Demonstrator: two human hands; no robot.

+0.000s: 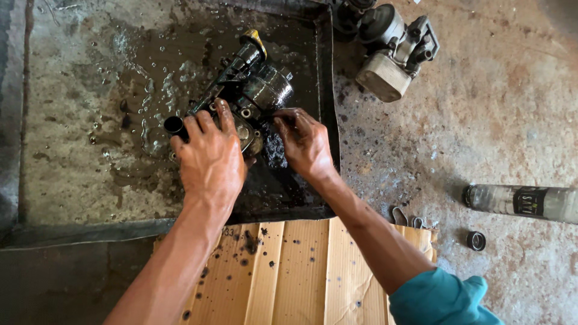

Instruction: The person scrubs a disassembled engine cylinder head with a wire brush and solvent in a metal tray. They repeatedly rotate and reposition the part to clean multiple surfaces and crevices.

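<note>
Head view, looking down onto a concrete floor (494,138). A shallow black tray (330,90) holding dirty, oily liquid lies on the floor, and in it, toward the tray's right edge, rests an oily black engine part (256,81) with a yellow-tipped cap at its far end. The part's long axis runs diagonally, from the yellow tip at upper right down to an open black tube end (174,125) at lower left. The left hand (208,157) lies over the near, lower-left end of the part, fingers closed down onto its body just beside the tube end; its grip is clamped on the part. The right hand (306,144) sits just to the right of the part's near end, fingertips pinched together against its flange; whether they hold a small piece or tool cannot be told under the oil. Both hands touch the part at its near end, the rest of it extending away from them toward the tray's far right corner. Beyond that corner, a second grey housing (394,51) lies on the floor. A sheet of spattered cardboard (289,271) adjoins the tray's near edge; a clear bottle (524,201) lies on its side well to the right, its black cap (475,241) near it.
</note>
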